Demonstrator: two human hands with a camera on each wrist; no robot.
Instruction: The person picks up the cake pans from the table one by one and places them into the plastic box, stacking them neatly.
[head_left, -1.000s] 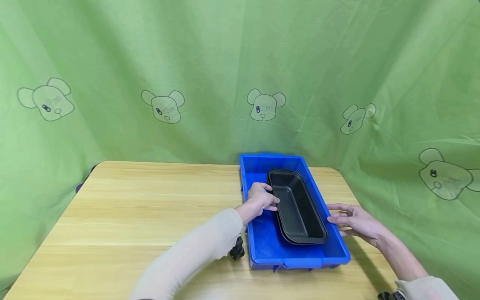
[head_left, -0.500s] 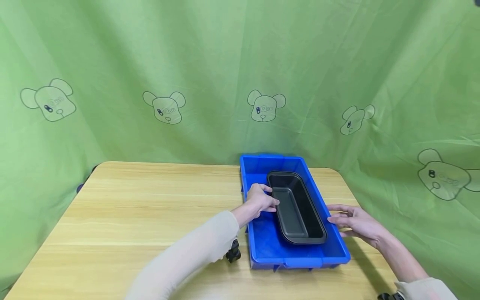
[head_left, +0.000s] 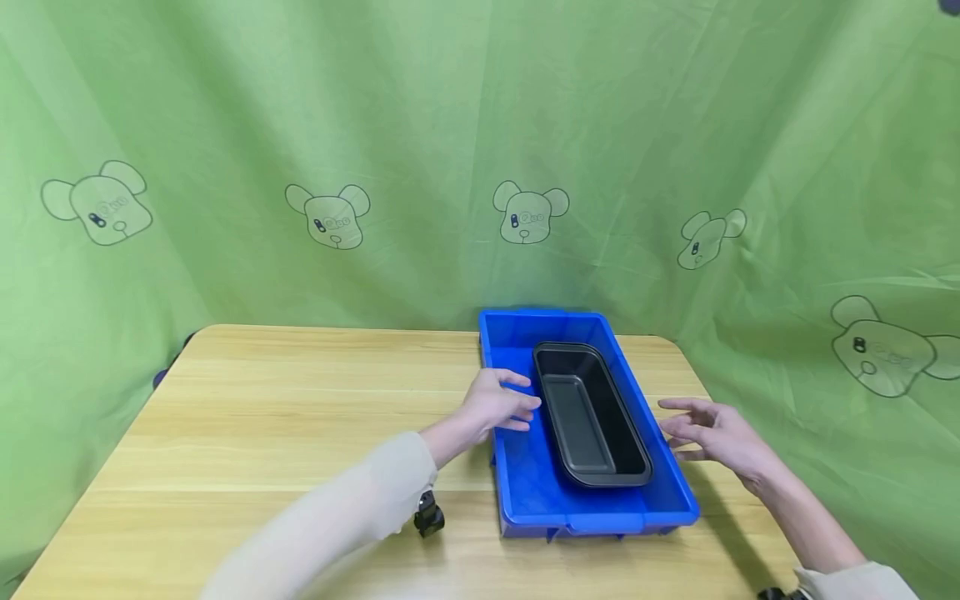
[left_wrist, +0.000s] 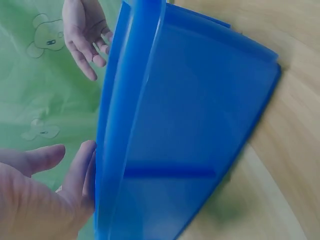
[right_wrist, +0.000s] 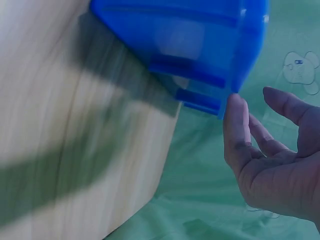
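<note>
A black loaf pan (head_left: 588, 417) lies at a slant inside a blue plastic bin (head_left: 573, 527) on the wooden table. Over the bin's left rim reaches my left hand (head_left: 497, 402), its fingers spread loosely and apart from the pan. Just outside the right rim is my right hand (head_left: 716, 433), fingers relaxed, holding nothing. The left wrist view has the bin's outer wall (left_wrist: 185, 100) in front, with the left palm beside its rim. In the right wrist view the right hand (right_wrist: 280, 155) is close to the bin's edge; whether a fingertip touches it I cannot tell.
The wooden table (head_left: 285, 417) stretches left of the bin, and its back edge meets a green curtain (head_left: 420, 100) printed with bear heads. A small black device (head_left: 429, 514) hangs at the left cuff.
My left hand has let go of the pan's left edge and drawn back to the left. My right hand has shifted slightly away from the bin's rim. Pan and bin stay put.
</note>
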